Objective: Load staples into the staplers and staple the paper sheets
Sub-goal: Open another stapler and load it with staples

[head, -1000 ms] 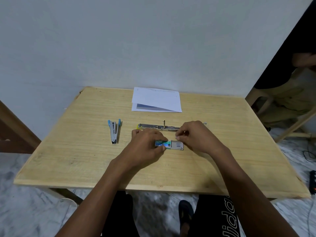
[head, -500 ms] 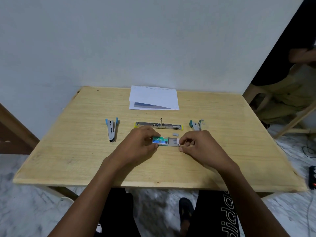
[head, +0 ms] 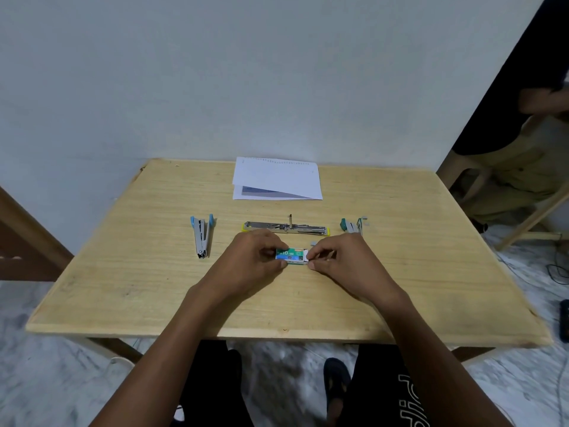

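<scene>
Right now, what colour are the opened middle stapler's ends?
Yellow; middle stapler shows best in head view.

Right hand (head: 345, 260) has pushed the tray (head: 306, 256) into staple box (head: 289, 254).

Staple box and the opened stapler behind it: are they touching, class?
Apart. The head view shows bare table between the staple box and the opened stapler.
</scene>
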